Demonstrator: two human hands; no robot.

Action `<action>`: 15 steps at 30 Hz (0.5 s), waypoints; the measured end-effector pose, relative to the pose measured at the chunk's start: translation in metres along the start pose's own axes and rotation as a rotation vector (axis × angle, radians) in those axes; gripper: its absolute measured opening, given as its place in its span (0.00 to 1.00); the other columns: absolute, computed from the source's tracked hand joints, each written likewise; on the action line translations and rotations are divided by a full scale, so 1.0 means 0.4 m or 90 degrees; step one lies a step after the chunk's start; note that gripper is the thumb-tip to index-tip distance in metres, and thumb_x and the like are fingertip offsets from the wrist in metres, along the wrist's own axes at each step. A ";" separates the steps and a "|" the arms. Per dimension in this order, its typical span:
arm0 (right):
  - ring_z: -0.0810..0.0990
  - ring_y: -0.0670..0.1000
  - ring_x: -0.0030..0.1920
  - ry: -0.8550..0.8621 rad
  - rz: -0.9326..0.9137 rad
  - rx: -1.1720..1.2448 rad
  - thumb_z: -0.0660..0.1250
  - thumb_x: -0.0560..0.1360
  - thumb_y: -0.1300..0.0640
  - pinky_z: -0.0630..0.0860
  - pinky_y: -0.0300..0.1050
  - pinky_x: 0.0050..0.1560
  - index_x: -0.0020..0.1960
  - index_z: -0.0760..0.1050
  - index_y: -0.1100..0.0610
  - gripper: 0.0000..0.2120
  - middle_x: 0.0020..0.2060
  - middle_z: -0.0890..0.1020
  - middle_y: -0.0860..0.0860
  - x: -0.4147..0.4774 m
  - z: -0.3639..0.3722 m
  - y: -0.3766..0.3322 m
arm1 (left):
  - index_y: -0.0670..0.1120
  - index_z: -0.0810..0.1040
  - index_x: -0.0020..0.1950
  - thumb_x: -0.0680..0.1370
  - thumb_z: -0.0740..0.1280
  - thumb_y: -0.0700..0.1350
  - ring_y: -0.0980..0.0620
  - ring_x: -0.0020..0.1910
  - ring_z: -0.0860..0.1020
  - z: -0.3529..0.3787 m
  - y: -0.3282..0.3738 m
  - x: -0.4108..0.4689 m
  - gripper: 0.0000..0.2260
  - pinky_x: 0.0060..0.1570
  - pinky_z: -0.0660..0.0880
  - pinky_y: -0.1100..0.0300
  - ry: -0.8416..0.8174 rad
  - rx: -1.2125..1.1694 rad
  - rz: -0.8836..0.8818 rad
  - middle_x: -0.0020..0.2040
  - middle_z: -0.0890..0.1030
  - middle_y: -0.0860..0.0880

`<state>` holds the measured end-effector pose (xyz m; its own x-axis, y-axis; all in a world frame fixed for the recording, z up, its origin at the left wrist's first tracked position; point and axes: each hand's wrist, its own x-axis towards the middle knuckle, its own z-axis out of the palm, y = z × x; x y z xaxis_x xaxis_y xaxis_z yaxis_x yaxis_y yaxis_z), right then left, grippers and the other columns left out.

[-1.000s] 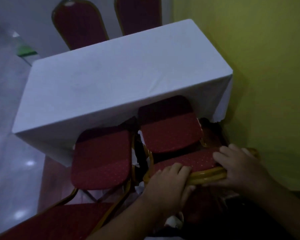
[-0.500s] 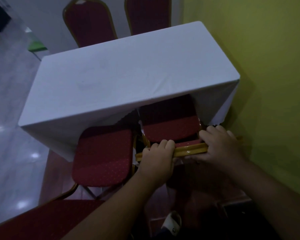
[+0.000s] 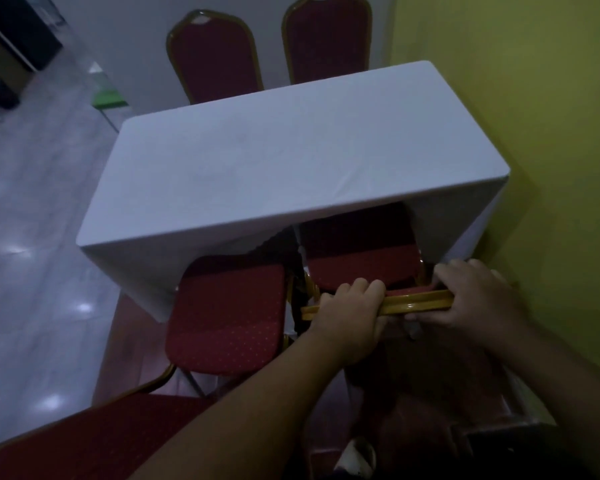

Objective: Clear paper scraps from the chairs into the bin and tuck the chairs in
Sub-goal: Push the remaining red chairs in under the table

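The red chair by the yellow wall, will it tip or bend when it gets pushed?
Probably neither. The red chair looks stiff, given its rigid gold backrest frame. With the left hand and right hand spread along it, the push looks even. It may snag the white tablecloth.

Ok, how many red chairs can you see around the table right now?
5. Two far chairs behind the white-clothed table; one gripped chair held by left hand and right hand; a neighbouring chair; a backrest bottom-left. Others may be hidden.
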<state>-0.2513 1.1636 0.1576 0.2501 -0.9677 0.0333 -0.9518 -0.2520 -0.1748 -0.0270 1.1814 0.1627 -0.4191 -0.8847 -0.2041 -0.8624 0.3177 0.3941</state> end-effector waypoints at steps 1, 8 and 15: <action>0.73 0.54 0.41 -0.037 0.016 0.003 0.48 0.54 0.13 0.71 0.52 0.41 0.40 0.70 0.46 0.39 0.37 0.73 0.46 0.002 -0.012 -0.001 | 0.53 0.66 0.62 0.80 0.61 0.57 0.46 0.54 0.74 -0.009 -0.002 -0.003 0.15 0.51 0.71 0.44 -0.022 -0.011 0.000 0.58 0.74 0.49; 0.73 0.51 0.60 -0.236 0.066 -0.051 0.51 0.61 0.21 0.72 0.55 0.59 0.64 0.67 0.36 0.36 0.58 0.75 0.43 0.012 -0.077 -0.170 | 0.49 0.63 0.75 0.80 0.60 0.59 0.47 0.71 0.67 -0.118 -0.153 -0.173 0.26 0.73 0.61 0.42 0.024 0.009 0.036 0.73 0.69 0.49; 0.69 0.50 0.65 -0.234 -0.037 -0.014 0.55 0.68 0.26 0.71 0.59 0.61 0.68 0.61 0.37 0.31 0.65 0.71 0.42 0.037 0.005 -0.685 | 0.52 0.61 0.76 0.80 0.55 0.62 0.50 0.76 0.59 -0.232 -0.527 -0.530 0.27 0.76 0.57 0.46 0.034 0.090 -0.047 0.76 0.65 0.52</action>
<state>0.0134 1.2184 0.2039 0.3468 -0.8838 -0.3142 -0.9369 -0.3103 -0.1613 0.2698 1.2703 0.2060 -0.3415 -0.9228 -0.1787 -0.9229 0.2932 0.2497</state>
